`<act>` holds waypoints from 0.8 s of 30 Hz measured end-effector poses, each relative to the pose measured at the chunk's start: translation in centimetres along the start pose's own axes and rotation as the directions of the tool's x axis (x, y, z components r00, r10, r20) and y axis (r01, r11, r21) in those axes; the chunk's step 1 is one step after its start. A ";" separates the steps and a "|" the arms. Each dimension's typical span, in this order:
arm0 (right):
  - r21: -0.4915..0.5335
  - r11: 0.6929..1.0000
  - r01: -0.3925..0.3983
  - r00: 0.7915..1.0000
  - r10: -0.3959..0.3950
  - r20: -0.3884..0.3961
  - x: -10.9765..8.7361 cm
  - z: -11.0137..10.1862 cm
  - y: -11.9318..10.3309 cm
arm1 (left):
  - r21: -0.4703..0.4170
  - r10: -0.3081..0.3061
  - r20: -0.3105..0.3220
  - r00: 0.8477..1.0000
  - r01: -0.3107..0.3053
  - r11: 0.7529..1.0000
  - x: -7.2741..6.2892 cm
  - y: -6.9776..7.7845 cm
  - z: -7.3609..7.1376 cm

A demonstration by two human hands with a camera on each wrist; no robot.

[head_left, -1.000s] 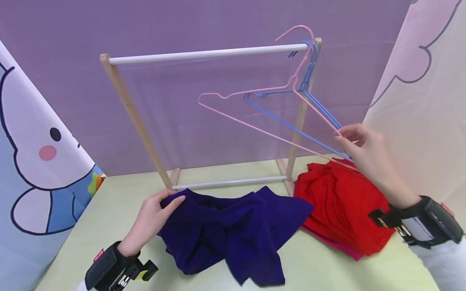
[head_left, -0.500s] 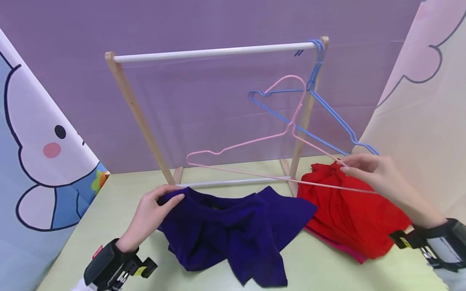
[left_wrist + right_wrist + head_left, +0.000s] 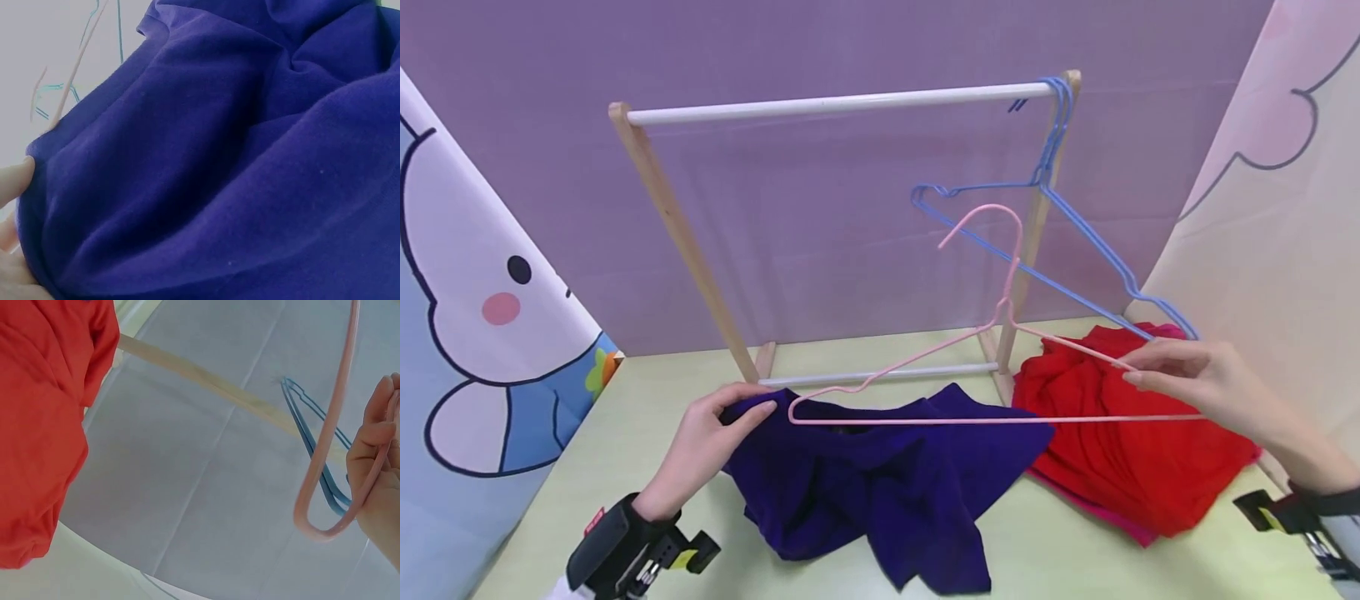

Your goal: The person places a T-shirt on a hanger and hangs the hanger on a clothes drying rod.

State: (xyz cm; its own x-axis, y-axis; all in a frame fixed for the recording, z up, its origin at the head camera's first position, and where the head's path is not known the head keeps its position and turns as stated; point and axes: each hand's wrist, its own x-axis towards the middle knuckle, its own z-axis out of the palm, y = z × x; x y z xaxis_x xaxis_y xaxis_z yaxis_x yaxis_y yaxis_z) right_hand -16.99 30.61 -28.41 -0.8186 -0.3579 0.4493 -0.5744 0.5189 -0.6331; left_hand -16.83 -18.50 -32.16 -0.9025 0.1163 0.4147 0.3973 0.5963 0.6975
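A dark blue garment [image 3: 880, 483] spreads over the table, its upper edge raised at the left. My left hand [image 3: 711, 437] pinches that corner between thumb and fingers; in the left wrist view the cloth [image 3: 162, 150] fills most of the picture. My right hand [image 3: 1213, 387] pinches the right shoulder of a pink wire hanger [image 3: 917, 364]. The hanger's hook points up and left, and its left end overlaps the garment's upper edge near my left thumb. In the right wrist view the hanger's bent end [image 3: 312, 531] sticks out beside my fingers [image 3: 375, 434].
A rack with a white top bar [image 3: 842, 104] and wooden posts [image 3: 681, 233] stands behind. Blue hangers [image 3: 1093, 237] hang at its right end. Red clothing [image 3: 1142, 467] lies piled at the right, over a magenta piece [image 3: 1093, 510]. A purple backdrop [image 3: 850, 217] closes the back.
My right hand has brought the pink hanger down from bar height to the garment's upper edge, moving down and rightward. The left hand keeps its pinch on the garment in nearly the same place.
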 end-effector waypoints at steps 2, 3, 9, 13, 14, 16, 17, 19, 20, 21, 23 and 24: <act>-0.008 1.000 0.017 1.000 -0.017 -0.016 0.0 -0.2 0.1 | -0.003 0.003 0.002 1.000 -0.003 1.000 0.0 -0.1 -0.1; -0.013 1.000 0.020 1.000 -0.021 -0.021 -0.1 -0.3 0.2 | -0.007 0.007 0.003 1.000 -0.007 1.000 0.0 -0.1 -0.1; -0.052 0.998 0.018 1.000 -0.019 -0.006 -0.3 -0.3 0.3 | -0.016 0.003 0.029 1.000 -0.002 1.000 -0.4 0.1 -0.4; -0.079 0.996 0.045 0.999 -0.045 0.007 -0.1 0.0 0.0 | -0.020 0.009 0.041 0.999 -0.008 1.000 -0.5 0.3 -0.3; -0.080 0.995 0.052 0.999 -0.051 0.009 0.1 0.2 -0.2 | -0.028 0.020 0.043 0.999 -0.019 0.999 -0.5 0.4 -0.2; -0.082 0.995 0.060 0.998 -0.060 0.007 0.3 0.3 -0.4 | -0.044 0.045 0.048 0.998 -0.043 0.998 -0.4 0.5 0.0; -0.082 0.995 0.052 0.999 -0.052 0.006 0.5 0.4 -0.5 | -0.047 0.060 0.049 0.997 -0.058 0.997 -0.3 0.6 0.1; -0.080 0.997 0.023 1.000 -0.022 0.008 0.6 0.5 -0.7 | -0.047 0.098 0.048 0.994 -0.096 0.994 -0.3 0.6 0.3; -0.080 0.997 0.007 1.000 -0.006 0.009 0.7 0.6 -0.8 | -0.041 0.116 0.045 0.992 -0.115 0.993 -0.3 0.5 0.3; -0.078 0.997 -0.007 1.000 0.008 0.012 0.8 0.7 -0.9 | -0.029 0.134 0.039 0.990 -0.133 0.991 -0.3 0.5 0.4; -0.065 0.998 -0.025 0.999 0.026 0.022 0.9 1.0 -1.1 | -0.002 0.180 0.021 0.983 -0.180 0.984 -0.3 0.4 0.6; -0.056 0.998 -0.024 0.999 0.026 0.031 1.0 1.1 -1.2 | 0.011 0.203 0.013 0.979 -0.203 0.979 -0.2 0.4 0.7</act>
State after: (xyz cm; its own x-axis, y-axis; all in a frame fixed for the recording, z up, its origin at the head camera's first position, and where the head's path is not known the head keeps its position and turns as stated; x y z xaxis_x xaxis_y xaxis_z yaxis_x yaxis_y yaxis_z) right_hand -17.14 28.74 -27.92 -0.8332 -0.3683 0.4125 -0.5529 0.5701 -0.6077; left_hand -16.57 -17.68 -32.39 -0.8051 0.2449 0.5402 0.5705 0.5688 0.5924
